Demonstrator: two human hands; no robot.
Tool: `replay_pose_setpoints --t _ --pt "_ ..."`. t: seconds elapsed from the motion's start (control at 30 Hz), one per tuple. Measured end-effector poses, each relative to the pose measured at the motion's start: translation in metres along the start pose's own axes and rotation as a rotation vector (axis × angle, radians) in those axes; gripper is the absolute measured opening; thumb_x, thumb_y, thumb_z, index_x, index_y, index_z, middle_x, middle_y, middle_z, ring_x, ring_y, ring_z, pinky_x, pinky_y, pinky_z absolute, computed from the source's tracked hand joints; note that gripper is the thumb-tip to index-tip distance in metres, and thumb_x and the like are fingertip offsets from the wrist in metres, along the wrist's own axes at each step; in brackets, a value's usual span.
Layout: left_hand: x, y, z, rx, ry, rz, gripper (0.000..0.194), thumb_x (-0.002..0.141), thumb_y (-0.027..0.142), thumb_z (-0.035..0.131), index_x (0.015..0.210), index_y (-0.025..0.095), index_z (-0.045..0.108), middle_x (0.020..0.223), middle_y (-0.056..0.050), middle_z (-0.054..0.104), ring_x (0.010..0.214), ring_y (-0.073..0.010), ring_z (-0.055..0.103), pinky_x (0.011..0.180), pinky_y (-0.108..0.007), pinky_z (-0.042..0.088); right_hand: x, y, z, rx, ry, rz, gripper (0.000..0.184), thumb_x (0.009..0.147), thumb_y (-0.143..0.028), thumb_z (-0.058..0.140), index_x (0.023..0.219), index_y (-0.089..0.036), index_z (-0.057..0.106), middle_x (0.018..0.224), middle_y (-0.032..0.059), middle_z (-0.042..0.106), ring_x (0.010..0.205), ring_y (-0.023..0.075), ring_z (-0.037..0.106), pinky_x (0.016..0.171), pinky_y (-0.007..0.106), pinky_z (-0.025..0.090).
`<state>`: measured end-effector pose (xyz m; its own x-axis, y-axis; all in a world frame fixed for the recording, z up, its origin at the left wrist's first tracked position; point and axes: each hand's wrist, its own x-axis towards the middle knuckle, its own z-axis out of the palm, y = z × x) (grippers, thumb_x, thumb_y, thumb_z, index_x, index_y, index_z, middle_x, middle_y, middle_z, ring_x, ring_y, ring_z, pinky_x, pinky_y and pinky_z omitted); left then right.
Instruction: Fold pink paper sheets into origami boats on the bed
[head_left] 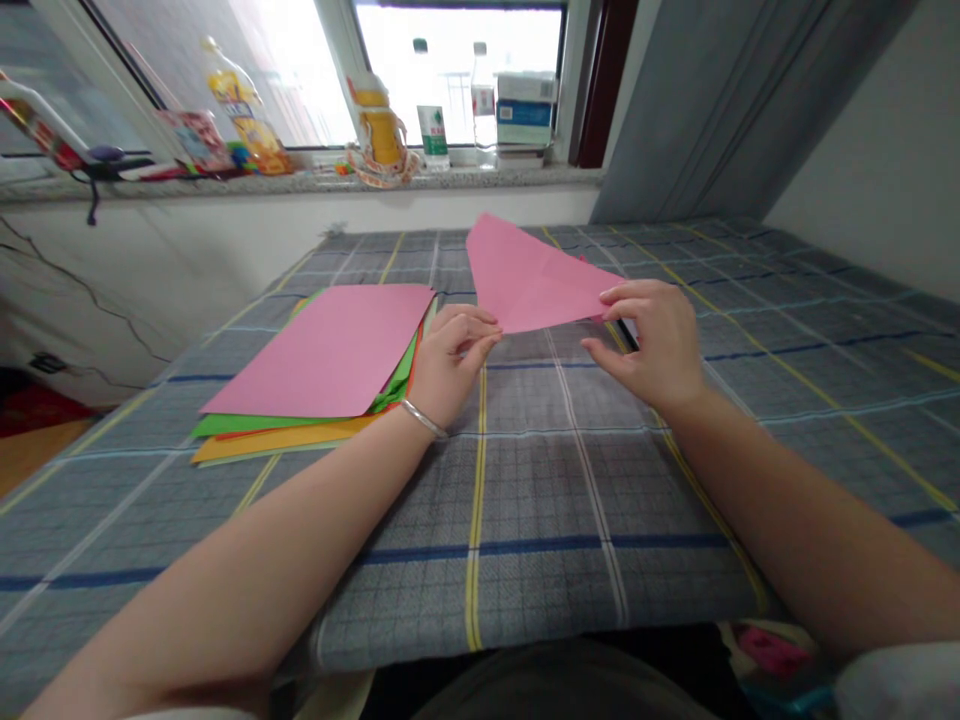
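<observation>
A pink sheet of paper (536, 275) is held up above the table, its far left corner raised. Between thumb and fingers, my left hand (454, 355) pinches its near left corner. My right hand (652, 335) is at the sheet's right end, fingertips on the paper and thumb apart below it. Something dark and thin, partly hidden, lies behind my right hand. Left of my left hand rests a stack of coloured paper (322, 350), pink on top with green, orange and red sheets beneath.
A grey checked tablecloth (540, 490) covers the table. Along the windowsill (315, 182) at the back stand a drink bottle (244, 105), a yellow cup (379, 125), clear bottles (484, 105) and boxes (525, 110). A grey curtain (697, 110) hangs at the right.
</observation>
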<state>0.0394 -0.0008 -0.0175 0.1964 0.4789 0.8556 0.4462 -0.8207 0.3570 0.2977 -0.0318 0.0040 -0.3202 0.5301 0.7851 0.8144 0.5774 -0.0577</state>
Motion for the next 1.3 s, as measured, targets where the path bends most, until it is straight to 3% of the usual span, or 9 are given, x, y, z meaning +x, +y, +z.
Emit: replay_pose_setpoints --t 0.13,0.27,0.47,0.73,1.13,1.3 --pt "-0.006 0.003 0.008 -0.143 -0.131 0.001 0.010 0.088 0.022 0.061 0.078 0.018 0.062 0.090 -0.003 0.067 0.089 -0.0147 0.062 0.084 -0.034 0.051 0.001 -0.020 0.004 -0.003 -0.080 -0.072 0.016 0.085 -0.038 0.060 0.095 -0.025 0.063 0.105 0.0056 0.068 0.109 0.0292 0.055 0.097 0.048 0.034" --pt "-0.008 0.006 0.009 -0.172 -0.241 0.006 0.007 0.087 0.020 0.061 0.080 0.019 0.063 0.091 -0.003 0.068 0.091 -0.0154 0.062 0.086 -0.036 0.050 -0.004 -0.030 0.016 -0.035 -0.233 -0.137 0.019 0.090 -0.038 0.054 0.089 -0.023 0.066 0.094 0.0058 0.070 0.093 0.0241 0.059 0.081 0.037 0.040" --pt "-0.009 0.007 0.011 -0.184 -0.337 0.053 0.005 0.086 0.019 0.062 0.082 0.018 0.065 0.091 -0.003 0.067 0.092 -0.0151 0.062 0.086 -0.033 0.050 -0.010 -0.041 0.026 -0.152 -0.221 -0.134 0.030 0.094 -0.041 0.047 0.089 -0.021 0.069 0.089 0.0060 0.071 0.083 0.0203 0.060 0.067 0.032 0.037" --pt "-0.011 0.012 0.011 -0.087 -0.378 0.156 0.010 0.087 0.023 0.062 0.079 0.017 0.063 0.083 -0.002 0.062 0.078 -0.0124 0.059 0.073 -0.025 0.049 -0.010 -0.048 0.029 -0.162 -0.246 -0.138 0.024 0.092 -0.033 0.051 0.080 -0.020 0.067 0.079 0.0027 0.070 0.077 0.0177 0.059 0.064 0.031 0.034" --pt "-0.003 0.016 0.001 0.182 -0.471 0.341 0.020 0.092 0.031 0.054 0.077 0.018 0.060 0.084 -0.002 0.067 0.079 -0.0139 0.058 0.074 -0.027 0.045 -0.008 -0.046 0.027 -0.127 -0.264 -0.228 0.023 0.092 -0.029 0.052 0.079 -0.019 0.068 0.082 0.0011 0.072 0.077 0.0164 0.061 0.064 0.030 0.035" --pt "-0.005 0.018 0.002 0.279 -0.483 0.406 0.015 0.092 0.029 0.053 0.084 0.020 0.062 0.087 0.000 0.068 0.079 -0.0144 0.058 0.073 -0.027 0.043 -0.009 -0.047 0.029 -0.127 -0.239 -0.245 0.025 0.092 -0.029 0.052 0.077 -0.018 0.069 0.079 0.0013 0.072 0.076 0.0165 0.062 0.064 0.030 0.035"
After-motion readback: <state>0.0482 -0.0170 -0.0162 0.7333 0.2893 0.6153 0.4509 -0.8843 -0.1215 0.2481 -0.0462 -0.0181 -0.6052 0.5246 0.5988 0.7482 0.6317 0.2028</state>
